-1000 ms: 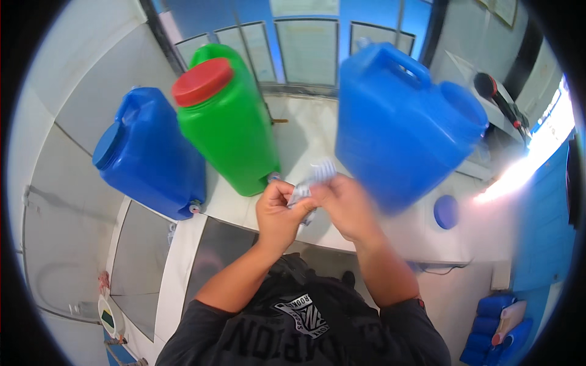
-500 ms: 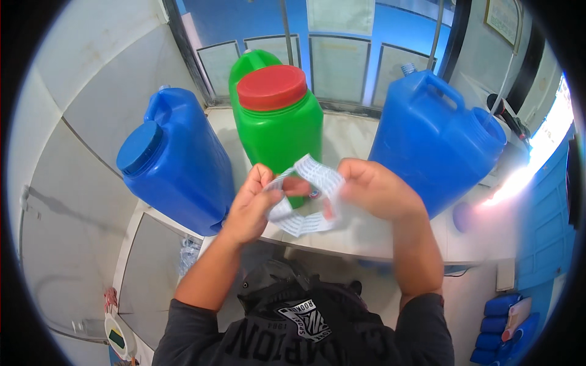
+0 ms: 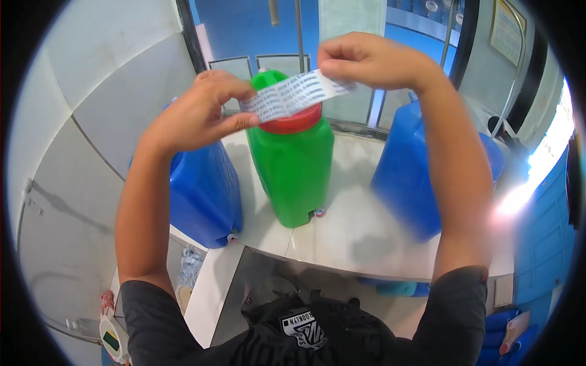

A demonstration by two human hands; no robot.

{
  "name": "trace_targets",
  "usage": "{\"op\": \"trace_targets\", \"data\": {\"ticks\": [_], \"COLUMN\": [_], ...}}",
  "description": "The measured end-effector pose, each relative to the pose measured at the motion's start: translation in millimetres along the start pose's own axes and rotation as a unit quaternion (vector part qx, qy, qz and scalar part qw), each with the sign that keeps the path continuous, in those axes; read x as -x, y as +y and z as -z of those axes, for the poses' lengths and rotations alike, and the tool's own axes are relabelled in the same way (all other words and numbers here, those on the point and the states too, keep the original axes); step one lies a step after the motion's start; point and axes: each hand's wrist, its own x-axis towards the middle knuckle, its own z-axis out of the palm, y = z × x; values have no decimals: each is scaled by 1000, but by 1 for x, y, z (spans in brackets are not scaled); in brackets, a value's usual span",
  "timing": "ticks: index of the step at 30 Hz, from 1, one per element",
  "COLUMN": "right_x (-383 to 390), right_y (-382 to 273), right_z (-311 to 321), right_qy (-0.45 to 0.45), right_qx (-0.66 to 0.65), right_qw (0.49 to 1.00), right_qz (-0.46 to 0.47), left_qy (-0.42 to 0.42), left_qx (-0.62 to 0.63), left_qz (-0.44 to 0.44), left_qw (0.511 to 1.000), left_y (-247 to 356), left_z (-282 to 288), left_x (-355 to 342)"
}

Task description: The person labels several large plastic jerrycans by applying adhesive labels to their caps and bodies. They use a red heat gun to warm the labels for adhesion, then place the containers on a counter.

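Observation:
Between my two raised hands a white printed plastic seal band (image 3: 290, 96) is stretched flat, tilted up to the right. My left hand (image 3: 192, 116) pinches its left end between thumb and fingers. Its right end is gripped by the thumb and bent fingers of my right hand (image 3: 378, 63). Behind and below the band stands a green water container (image 3: 292, 171) on the counter. The band partly covers its red screw lid (image 3: 296, 124) from view; I cannot tell whether they touch.
A blue water container (image 3: 204, 195) stands left of the green one, partly behind my left arm. Another blue container (image 3: 403, 171) is at the right, overlapped by my right forearm. All rest on a white tiled counter (image 3: 348, 238). A glass partition (image 3: 241, 27) rises behind.
Both hands have moved up and away from me, to the height of the red lid. The band, an open loop before, is now pulled flat between them.

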Motion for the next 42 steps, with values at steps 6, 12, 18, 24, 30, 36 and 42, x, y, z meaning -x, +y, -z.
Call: {"op": "trace_targets", "data": {"ticks": [6,12,18,24,30,36,42], "right_x": [-54,-58,-30,-14,-10,-3,-10], "right_y": [77,96,57,37,34,53,70], "right_z": [-24,-60,-43,-56,-58,-92,-91], "right_qy": [82,52,-69,31,13,150,91], "right_qx": [73,-141,-73,-12,50,45,-90], "right_qw": [993,983,993,999,999,987,991], "right_qz": [-53,-103,-56,41,10,40,-39], "left_qy": [1,-67,-55,-11,19,145,142], "left_qx": [-179,197,144,68,20,175,283], "left_qz": [99,174,64,-2,-16,90,124], "left_qw": [979,963,986,998,1000,970,940], "left_y": [-43,-60,-38,-25,-27,-25,-35], "left_z": [-25,-34,-31,-36,-47,-90,-124], "left_x": [-37,-40,-24,-21,-12,-5,-20]}}
